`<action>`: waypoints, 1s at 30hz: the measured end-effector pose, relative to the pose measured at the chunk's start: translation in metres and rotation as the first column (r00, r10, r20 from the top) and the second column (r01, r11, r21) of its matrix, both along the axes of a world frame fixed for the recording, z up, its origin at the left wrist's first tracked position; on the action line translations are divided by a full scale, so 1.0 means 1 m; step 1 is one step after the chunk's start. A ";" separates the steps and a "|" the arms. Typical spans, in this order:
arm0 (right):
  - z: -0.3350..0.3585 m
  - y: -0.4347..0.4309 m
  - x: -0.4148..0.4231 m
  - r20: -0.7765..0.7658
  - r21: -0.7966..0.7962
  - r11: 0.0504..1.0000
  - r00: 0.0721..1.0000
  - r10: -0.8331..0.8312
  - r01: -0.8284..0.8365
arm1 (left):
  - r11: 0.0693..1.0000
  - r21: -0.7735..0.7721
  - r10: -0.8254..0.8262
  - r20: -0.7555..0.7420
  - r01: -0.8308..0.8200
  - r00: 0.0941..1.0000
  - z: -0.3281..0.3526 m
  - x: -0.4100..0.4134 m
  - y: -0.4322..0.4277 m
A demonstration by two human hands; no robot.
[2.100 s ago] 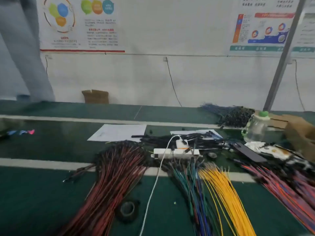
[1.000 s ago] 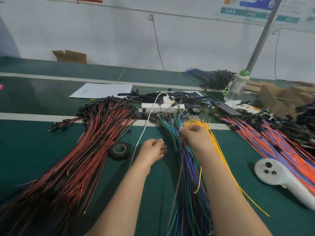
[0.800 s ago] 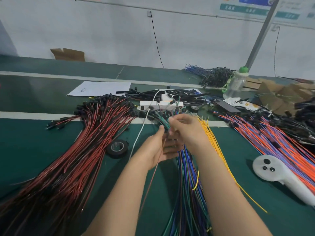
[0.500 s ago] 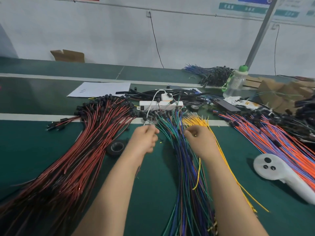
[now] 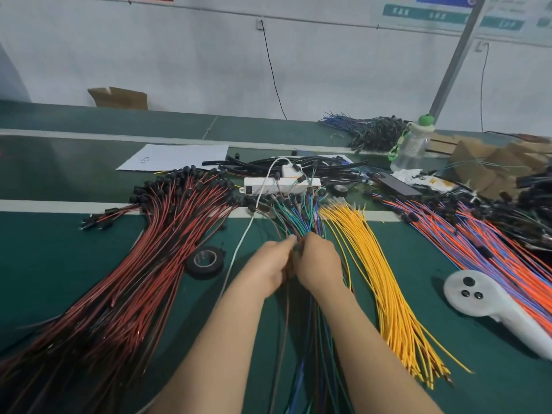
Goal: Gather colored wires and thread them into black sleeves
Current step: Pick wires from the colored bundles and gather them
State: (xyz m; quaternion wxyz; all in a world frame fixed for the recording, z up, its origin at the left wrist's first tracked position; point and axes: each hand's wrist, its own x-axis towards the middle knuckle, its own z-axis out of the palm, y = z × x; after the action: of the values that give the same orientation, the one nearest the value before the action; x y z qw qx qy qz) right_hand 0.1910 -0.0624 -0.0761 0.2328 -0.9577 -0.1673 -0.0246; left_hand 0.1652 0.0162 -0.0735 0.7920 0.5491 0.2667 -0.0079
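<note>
Head view. My left hand (image 5: 268,265) and right hand (image 5: 318,264) touch each other over the blue-green wire bundle (image 5: 298,219), which runs down the middle of the green surface (image 5: 44,264). The fingers (image 5: 286,243) of both hands are curled narrowly on its strands (which strands, I cannot tell). Yellow wires (image 5: 376,264) lie just right of the hands, red-black wires (image 5: 155,258) lie to the left, and a tape roll (image 5: 206,273) sits between those and the hands. Black sleeves (image 5: 313,164) lie behind the white power strip (image 5: 268,184).
</note>
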 end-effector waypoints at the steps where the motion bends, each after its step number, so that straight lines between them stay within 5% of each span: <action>1: 0.002 0.000 -0.001 -0.046 0.140 0.990 0.998 0.030 -0.024 | 0.998 0.055 -0.036 -0.029 0.038 0.999 0.001 0.002 -0.001; 6: 0.006 -0.012 0.002 -0.160 0.462 0.882 0.969 0.189 -0.095 | 0.993 0.063 0.102 0.006 -0.102 0.995 -0.006 0.003 0.009; 9: -0.004 -0.021 0.009 -0.090 0.186 0.974 0.984 0.152 -0.133 | 0.972 0.103 0.211 0.004 -0.210 0.978 -0.003 -0.005 0.022; 12: -0.011 -0.017 0.008 -0.044 0.073 0.983 0.984 0.173 -0.170 | 0.945 0.227 0.217 0.097 -0.234 0.971 0.018 -0.015 0.036; 15: -0.016 -0.007 0.006 -0.020 -0.054 0.988 0.990 0.141 -0.141 | 0.961 0.145 0.170 0.368 -0.237 0.914 0.062 -0.033 0.043; 17: -0.016 -0.002 0.006 -0.004 -0.116 0.986 0.992 0.123 -0.123 | 0.984 0.047 0.112 0.589 -0.173 0.800 0.094 -0.047 0.045; 18: -0.015 -0.003 0.008 -0.012 -0.066 0.991 0.993 0.116 -0.116 | 0.993 0.012 0.081 0.674 -0.120 0.734 0.105 -0.051 0.045; 20: -0.009 -0.007 0.013 -0.124 0.284 0.958 0.989 0.080 -0.042 | 1.000 -0.021 0.030 0.734 -0.022 0.678 0.115 -0.052 0.039; 22: 0.002 -0.014 0.010 -0.330 0.714 0.686 0.931 0.157 0.138 | 1.000 0.012 -0.027 0.659 0.026 0.752 0.102 -0.044 0.025; 24: 0.010 -0.022 0.006 -0.367 0.890 0.398 0.865 0.341 0.220 | 0.995 0.091 -0.082 0.538 0.038 0.839 0.073 -0.032 0.011; 25: 0.012 -0.026 0.006 -0.330 0.918 0.350 0.851 0.408 0.188 | 0.990 0.133 -0.112 0.486 0.053 0.867 0.057 -0.027 0.005; 28: 0.016 -0.030 0.005 -0.220 0.869 0.495 0.898 0.382 0.003 | 0.976 0.197 -0.168 0.391 0.096 0.905 0.017 -0.016 -0.002; 30: 0.009 -0.029 0.006 -0.239 0.814 0.579 0.931 0.275 0.037 | 0.970 0.210 -0.191 0.355 0.121 0.915 -0.002 -0.014 -0.003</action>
State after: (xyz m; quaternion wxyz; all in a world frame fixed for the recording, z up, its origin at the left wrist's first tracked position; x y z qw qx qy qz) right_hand 0.1970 -0.0918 -0.0671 0.6679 -0.7220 -0.1599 0.0836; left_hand 0.1509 0.0132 -0.0754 0.7708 0.6310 0.0663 0.0575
